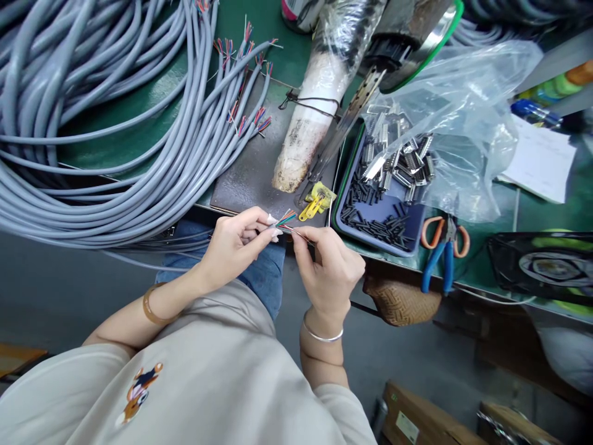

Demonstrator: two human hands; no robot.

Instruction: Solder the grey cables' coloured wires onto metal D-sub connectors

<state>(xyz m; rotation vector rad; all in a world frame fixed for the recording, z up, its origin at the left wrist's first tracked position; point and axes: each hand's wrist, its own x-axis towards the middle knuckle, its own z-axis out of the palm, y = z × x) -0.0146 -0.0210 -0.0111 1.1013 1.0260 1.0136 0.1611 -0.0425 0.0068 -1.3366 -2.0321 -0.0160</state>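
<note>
My left hand (243,241) is closed around the end of a cable, with its thin coloured wires (286,217) fanning out past the fingertips, green, orange and white among them. Finger coverings, white in colour, show on some of its fingertips. My right hand (330,262) pinches a thin wire (296,232) beside that bundle, thumb against forefinger. Whether a small tool is also in this pinch, I cannot tell. Just beyond both hands lies a yellow clip-like piece (315,203) at the front of a dark metal plate (241,179).
Grey cables (152,204) with stripped ends spread over the left. A wrapped white-tipped object (301,130) leans over the plate. At right are a blue tray (375,238) of black tubes and metal connectors, a plastic bag (482,130), and pliers (447,244) at the table edge.
</note>
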